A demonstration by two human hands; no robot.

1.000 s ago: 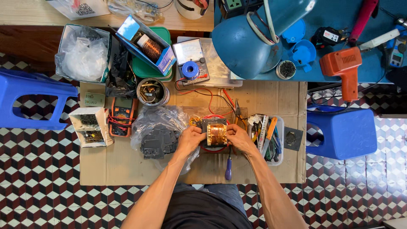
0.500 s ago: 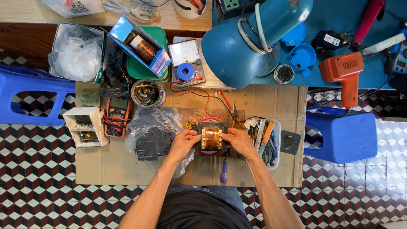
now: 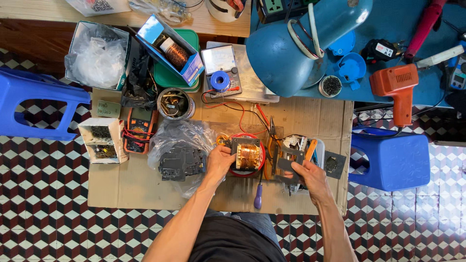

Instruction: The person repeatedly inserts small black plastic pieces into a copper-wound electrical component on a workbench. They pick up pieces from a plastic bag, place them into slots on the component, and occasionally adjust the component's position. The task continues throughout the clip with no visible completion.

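Left hand point(image 3: 219, 162) clamped on transformer point(image 3: 248, 156): likely heavy, rigid; hold by core, not the coil. Right hand point(image 3: 310, 175), right of it, pinches metal plates point(image 3: 287, 160).

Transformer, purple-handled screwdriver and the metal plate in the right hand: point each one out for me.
transformer point(image 3: 248, 156), head view, on its copper-coloured winding.
purple-handled screwdriver point(image 3: 258, 196), head view, on the purple handle.
metal plate point(image 3: 287, 165), head view, on the flat grey part above the right hand point(image 3: 313, 177).
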